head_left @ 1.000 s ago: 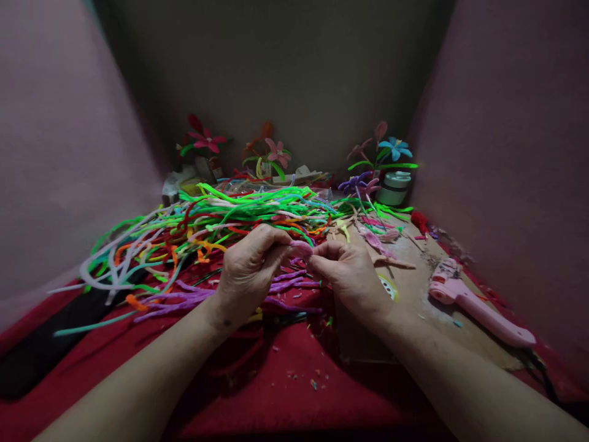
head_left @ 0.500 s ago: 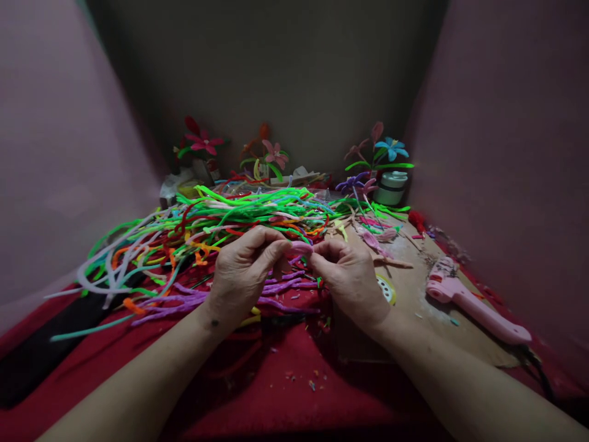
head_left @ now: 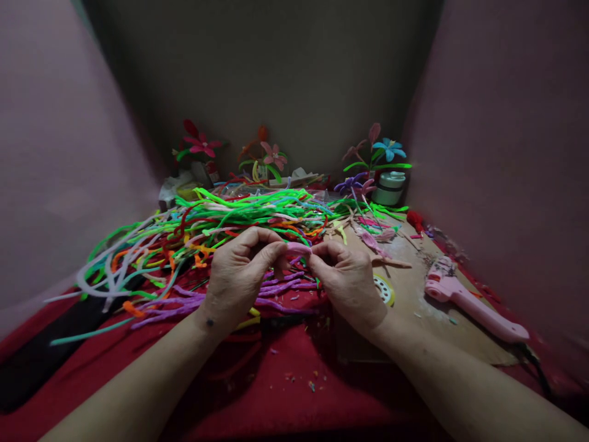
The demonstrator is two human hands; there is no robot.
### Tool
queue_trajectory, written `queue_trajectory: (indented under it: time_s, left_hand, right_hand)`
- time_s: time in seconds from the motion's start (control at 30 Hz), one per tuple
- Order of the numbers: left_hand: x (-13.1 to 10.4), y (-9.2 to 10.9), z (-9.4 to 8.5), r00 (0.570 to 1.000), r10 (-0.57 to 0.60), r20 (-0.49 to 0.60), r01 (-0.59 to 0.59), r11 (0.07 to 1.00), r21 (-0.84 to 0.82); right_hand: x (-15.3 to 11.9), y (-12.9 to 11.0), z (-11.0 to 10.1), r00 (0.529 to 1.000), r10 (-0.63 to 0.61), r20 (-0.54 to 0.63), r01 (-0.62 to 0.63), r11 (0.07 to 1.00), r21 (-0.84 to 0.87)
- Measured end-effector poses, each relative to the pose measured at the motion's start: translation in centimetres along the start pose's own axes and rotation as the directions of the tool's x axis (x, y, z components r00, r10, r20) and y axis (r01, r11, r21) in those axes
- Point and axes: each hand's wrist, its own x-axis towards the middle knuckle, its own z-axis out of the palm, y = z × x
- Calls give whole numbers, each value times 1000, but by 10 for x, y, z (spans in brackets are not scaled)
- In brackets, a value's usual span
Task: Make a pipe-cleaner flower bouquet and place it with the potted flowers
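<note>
Between my two hands is a short, curved pink pipe-cleaner piece (head_left: 299,248), fuzzy and shaped like a petal. My left hand (head_left: 242,270) pinches its left end between thumb and forefinger. The right end is pinched by my right hand (head_left: 347,276). The tips of the piece are hidden under the fingers. Behind and below the hands lie purple pipe cleaners (head_left: 184,307) on the red cloth (head_left: 276,393). A large heap of mixed pipe cleaners (head_left: 248,209), mostly green, spreads beyond them.
On the right, a cardboard sheet (head_left: 400,325) carries a pink glue gun (head_left: 478,307), a yellow-rimmed tape roll (head_left: 383,290) and pink petal pieces (head_left: 375,240). Finished flowers (head_left: 390,148) and a lidded jar (head_left: 389,187) stand at the back. A black object (head_left: 46,356) lies left.
Both hands have shifted very slightly to the left with the pink piece still pinched between them. The view has moved a little; the rest looks the same.
</note>
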Motion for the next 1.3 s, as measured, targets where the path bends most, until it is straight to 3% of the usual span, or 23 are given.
queue_trajectory:
  time_s: [0.13, 0.33, 0.53, 0.73, 0.83, 0.97, 1.1, 1.2, 1.3]
  left_hand:
    - [0, 1, 1, 999, -37, -31, 35, 997, -69]
    - [0, 1, 2, 996, 52, -70, -60, 991, -119]
    - [-1, 3, 2, 995, 55, -83, -65, 989, -134]
    - [-2, 3, 3, 996, 45, -76, -53, 992, -112]
    - [-1, -1, 0, 986, 144, -87, -147, 989, -25]
    - [3, 0, -6, 955, 235, -179, -225, 971, 79]
    - [9, 4, -10, 954, 117, -275, -115, 993, 22]
    - [13, 1, -11, 977, -12, -213, 8, 1000, -16]
    - [14, -2, -12, 982, -102, -158, 100, 995, -24]
  right_hand:
    - [0, 0, 1, 1000, -10, -5, 10, 1000, 9]
    - [0, -1, 1, 1000, -25, -2, 25, 999, -23]
    - [-1, -3, 0, 999, -32, 5, 32, 999, -29]
    - [-1, -3, 0, 999, 18, 30, -18, 1000, -3]
    - [0, -3, 0, 992, 108, 59, -110, 993, 44]
    - [5, -2, 0, 945, 297, 138, -319, 929, 188]
    - [11, 1, 0, 850, 452, 270, -526, 749, 403]
    - [13, 3, 0, 759, 529, 381, -649, 565, 510]
    - [13, 4, 0, 727, 530, 438, -683, 486, 545]
